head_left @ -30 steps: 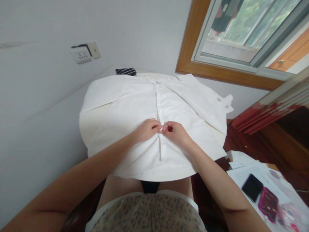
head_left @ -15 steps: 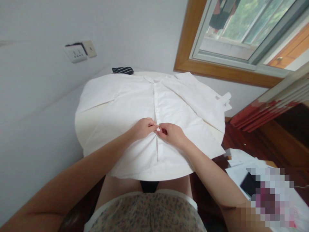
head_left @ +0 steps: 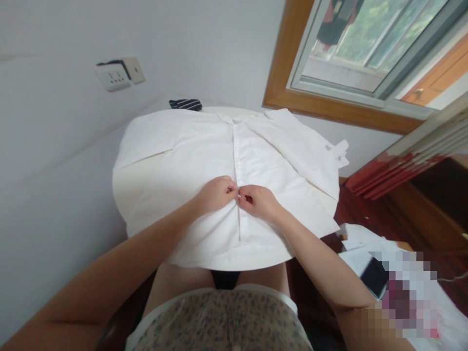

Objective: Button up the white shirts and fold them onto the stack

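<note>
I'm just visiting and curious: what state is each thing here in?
White shirt: spread out, front up
Left hand: pinched on the shirt's front
Right hand: pinched on the shirt's front
Striped cloth: folded or bunched
Smartphone: screen dark
Curtain: gathered
Wall socket: nothing plugged in

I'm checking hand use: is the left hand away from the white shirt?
No, the left hand pinches the white shirt at its front opening.

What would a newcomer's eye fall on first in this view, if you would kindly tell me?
Most likely the white long-sleeved shirt, spread front up across the rounded off-white table in the middle. Next, the left hand and right hand, meeting at its front opening and pinching the fabric. Beyond them, the dark striped cloth stands out at the table's far edge, and the wooden window frame at upper right.
</note>
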`<state>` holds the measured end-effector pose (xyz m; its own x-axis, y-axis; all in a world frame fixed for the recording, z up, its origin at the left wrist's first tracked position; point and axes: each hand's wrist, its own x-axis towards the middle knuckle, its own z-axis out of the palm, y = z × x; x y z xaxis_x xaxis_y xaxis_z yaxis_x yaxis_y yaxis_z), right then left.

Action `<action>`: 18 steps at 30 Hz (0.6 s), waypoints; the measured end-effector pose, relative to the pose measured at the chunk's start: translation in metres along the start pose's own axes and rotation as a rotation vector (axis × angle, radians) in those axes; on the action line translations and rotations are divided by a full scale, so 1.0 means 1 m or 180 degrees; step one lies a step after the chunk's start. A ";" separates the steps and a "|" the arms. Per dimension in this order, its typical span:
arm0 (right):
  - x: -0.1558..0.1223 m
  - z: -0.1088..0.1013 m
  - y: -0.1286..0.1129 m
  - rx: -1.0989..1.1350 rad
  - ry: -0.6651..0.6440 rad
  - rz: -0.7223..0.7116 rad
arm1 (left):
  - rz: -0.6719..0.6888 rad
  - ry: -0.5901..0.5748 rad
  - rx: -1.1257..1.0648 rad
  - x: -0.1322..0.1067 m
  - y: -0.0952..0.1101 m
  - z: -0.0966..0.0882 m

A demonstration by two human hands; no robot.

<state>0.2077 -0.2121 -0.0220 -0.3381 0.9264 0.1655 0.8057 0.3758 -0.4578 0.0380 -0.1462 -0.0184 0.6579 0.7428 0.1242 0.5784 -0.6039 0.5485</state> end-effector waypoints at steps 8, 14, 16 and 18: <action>-0.002 -0.003 -0.005 0.0013 0.0065 0.0161 | -0.0444 -0.0309 -0.0698 0.002 -0.008 0.000; -0.002 -0.002 -0.016 -0.0149 -0.0010 0.0603 | -0.0446 -0.0287 -0.0469 0.003 -0.005 0.001; -0.002 -0.001 -0.014 -0.0151 -0.0022 0.0583 | -0.0433 -0.0290 -0.0420 0.004 -0.004 0.002; -0.001 -0.001 -0.009 -0.0063 -0.0066 0.0462 | -0.0421 -0.0294 -0.0424 0.003 -0.005 0.002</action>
<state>0.2013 -0.2169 -0.0167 -0.2273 0.9705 0.0806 0.8563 0.2386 -0.4581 0.0383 -0.1414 -0.0224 0.6253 0.7799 -0.0291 0.5978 -0.4547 0.6602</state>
